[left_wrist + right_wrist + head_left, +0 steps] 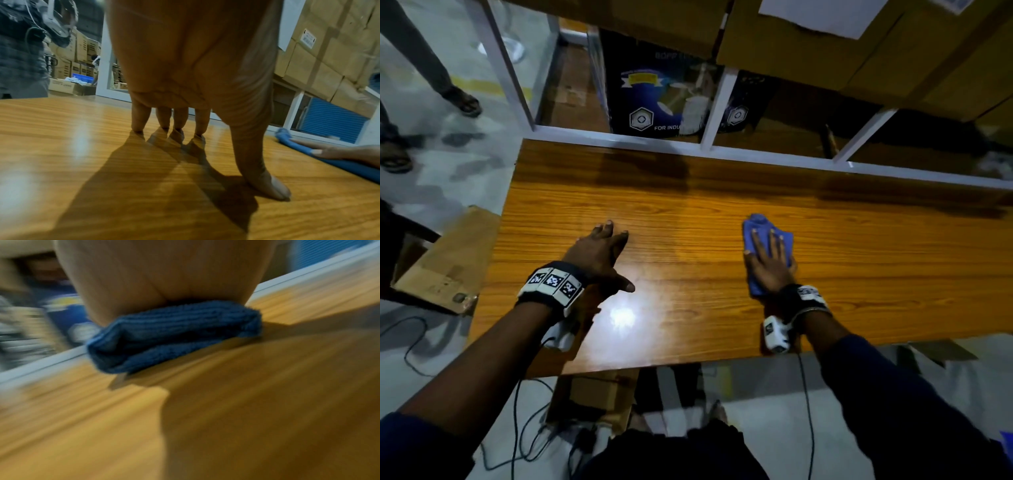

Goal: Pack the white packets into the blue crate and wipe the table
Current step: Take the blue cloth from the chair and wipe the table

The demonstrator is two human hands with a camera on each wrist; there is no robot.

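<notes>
No white packets lay on the wooden tabletop (722,212), so the packing looked done; a blue crate (82,78) with pale contents showed far off in the left wrist view, too small to confirm. The wiping was under way: the right hand (768,262) pressed flat, fingers straight, on a folded blue cloth (758,226) at the tabletop's right-centre. The left hand (595,253) held nothing, propped on spread fingertips (139,120). How much surface remained unwiped could not be told

Dim scene; overhead glare patch on glossy orange wooden table (621,317) at 6 o'clock; right wrist view motion-blurred; edges distorted.
</notes>
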